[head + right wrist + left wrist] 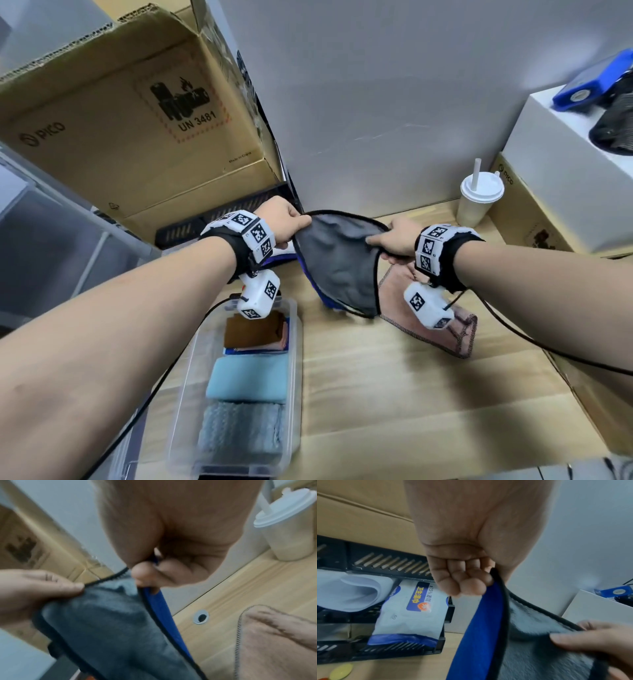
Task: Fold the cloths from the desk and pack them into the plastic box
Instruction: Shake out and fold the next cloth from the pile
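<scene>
wall [376,85]: plain grey-white | desk [411,394]: light wood | cardboard box [120,120]: back left

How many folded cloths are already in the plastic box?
3 show in the plastic box: a brown cloth at the far end, a light blue cloth in the middle, a grey-blue cloth nearest. Pink and blue edges beneath the brown one may be more.

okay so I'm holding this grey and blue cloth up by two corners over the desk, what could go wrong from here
1. Each hand, left hand and right hand, pinches only the edge of the grey and blue cloth; it could slip and drop unfolded.
2. The cloth's lower end hangs close to the pink cloth on the desk; it may drag that one out of place.
3. The lidded cup stands near your right hand; a wide swing might tip it.
</scene>
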`<state>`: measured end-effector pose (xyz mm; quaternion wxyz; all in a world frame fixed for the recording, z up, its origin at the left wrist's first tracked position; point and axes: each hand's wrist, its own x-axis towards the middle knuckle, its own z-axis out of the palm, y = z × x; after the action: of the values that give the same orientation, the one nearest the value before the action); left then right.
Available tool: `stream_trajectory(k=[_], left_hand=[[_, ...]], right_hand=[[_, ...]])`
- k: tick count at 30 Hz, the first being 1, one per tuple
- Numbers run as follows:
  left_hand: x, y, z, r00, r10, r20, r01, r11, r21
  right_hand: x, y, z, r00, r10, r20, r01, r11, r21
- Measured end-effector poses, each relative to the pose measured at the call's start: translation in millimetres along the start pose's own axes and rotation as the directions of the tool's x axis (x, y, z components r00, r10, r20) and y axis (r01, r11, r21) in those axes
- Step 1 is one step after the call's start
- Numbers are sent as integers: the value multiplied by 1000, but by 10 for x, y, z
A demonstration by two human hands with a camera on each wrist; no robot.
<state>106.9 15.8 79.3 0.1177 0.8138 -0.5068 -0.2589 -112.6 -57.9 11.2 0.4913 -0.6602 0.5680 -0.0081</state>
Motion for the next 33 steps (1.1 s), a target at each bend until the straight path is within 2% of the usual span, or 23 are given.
stream_trajectory(k=[3,6,11,18,26,30,33], left_hand=[[-27,94,109,992,39,119,-35,999,-29],[-22,230,181,991,65,121,-58,997,-57],[-32,396,187,989,59,137,-23,968,-250],[-107,463,196,987,91,132,-35,924,-380],[-202,514,190,982,114,151,-27,874,-486],[-184,485,159,977,136,167,-58,913,-404],[-157,466,169,967,214,141,-180,959,-219]], right_hand=[[-71,-193,52,996,-42,73,31,988,150],[-159,-397,108,986,-127,104,104,974,203],[-219,-551,102,969,-227,97,198,950,239],[-352,-554,20,915,-348,203,359,933,-18],[-395,-502,10,882,-438,172,471,815,-338],[-431,-487,-6,861,-473,186,506,763,-402],[-399,-455,1,866,-468,175,498,779,-382]])
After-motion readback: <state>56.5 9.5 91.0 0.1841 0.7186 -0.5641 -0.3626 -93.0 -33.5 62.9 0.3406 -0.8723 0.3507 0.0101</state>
